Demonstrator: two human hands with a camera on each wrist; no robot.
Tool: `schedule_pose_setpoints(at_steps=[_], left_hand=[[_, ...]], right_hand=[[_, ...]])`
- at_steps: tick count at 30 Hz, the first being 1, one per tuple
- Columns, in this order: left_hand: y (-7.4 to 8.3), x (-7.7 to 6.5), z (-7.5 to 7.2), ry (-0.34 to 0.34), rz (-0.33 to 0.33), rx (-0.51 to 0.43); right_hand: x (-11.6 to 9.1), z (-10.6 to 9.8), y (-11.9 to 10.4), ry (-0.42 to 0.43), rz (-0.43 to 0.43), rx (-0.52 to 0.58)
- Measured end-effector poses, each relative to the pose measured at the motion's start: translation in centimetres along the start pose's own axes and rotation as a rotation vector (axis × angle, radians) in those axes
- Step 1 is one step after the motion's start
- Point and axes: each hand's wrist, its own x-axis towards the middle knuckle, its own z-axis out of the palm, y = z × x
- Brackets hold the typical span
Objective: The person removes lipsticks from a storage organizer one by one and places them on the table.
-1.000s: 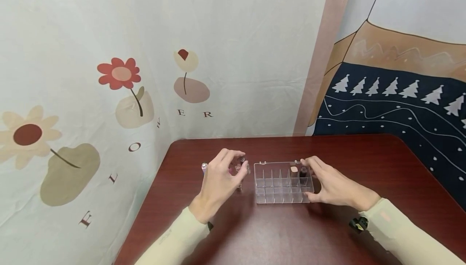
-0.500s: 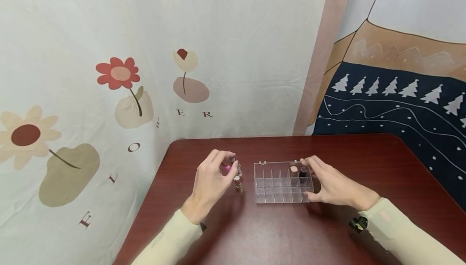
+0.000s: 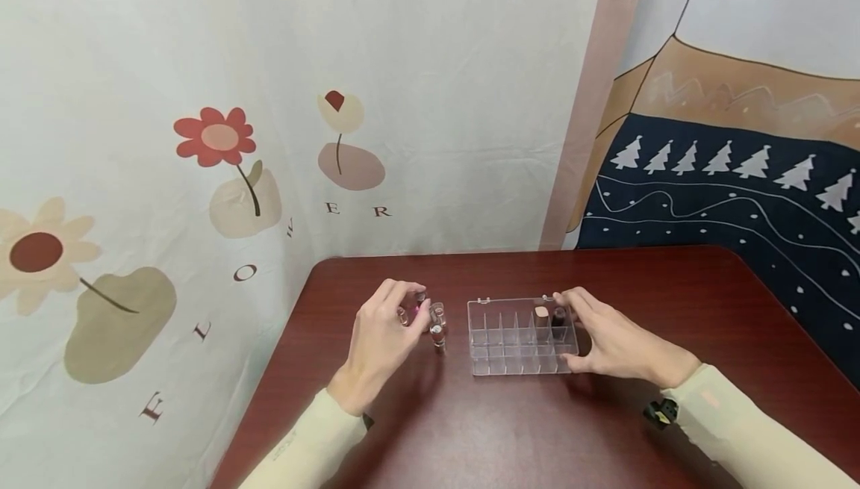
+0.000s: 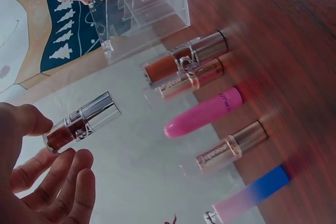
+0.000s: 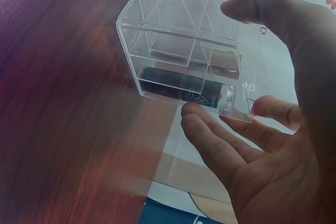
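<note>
My left hand (image 3: 384, 336) pinches a lip gloss tube (image 4: 81, 123) by one end between thumb and fingers. It has a shiny silver part and a clear part with dark red inside. Close by stand other lip tubes: one orange and silver (image 4: 181, 59), a slim rose-gold one (image 4: 194, 80), a bright pink one (image 4: 205, 113), a gold one (image 4: 236, 144) and a pink-to-blue one (image 4: 254, 192). With thumb in front and fingers behind, my right hand (image 3: 614, 340) holds the right end of a clear compartment box (image 3: 513, 351). A dark tube (image 5: 184, 86) and a beige-topped tube (image 3: 541, 316) occupy its rear right compartments.
The box and tubes stand on a dark red-brown table (image 3: 497, 429). Behind it hangs a pale flower-printed cloth (image 3: 457, 101), with a navy tree-patterned cloth (image 3: 725, 190) at the right.
My left hand has moved left, away from the box, with the lip gloss tube between its fingers, uncovering tubes beside it. The right hand and box have stayed in place.
</note>
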Motion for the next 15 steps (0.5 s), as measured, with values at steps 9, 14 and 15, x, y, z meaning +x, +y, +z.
schedule_pose_setpoints(at_steps=[9, 14, 15], left_hand=[[-0.9, -0.7, -0.3, -0.012, -0.028, 0.014], [-1.3, -1.1, -0.4, -0.032, -0.053, 0.012], [-1.3, -1.2, -0.4, -0.036, -0.060, 0.012]], right_hand=[[0.0, 0.0, 0.0, -0.008, 0.014, -0.001], [0.0, 0.0, 0.1, -0.007, 0.015, -0.007], [0.0, 0.0, 0.1, -0.007, 0.015, -0.007]])
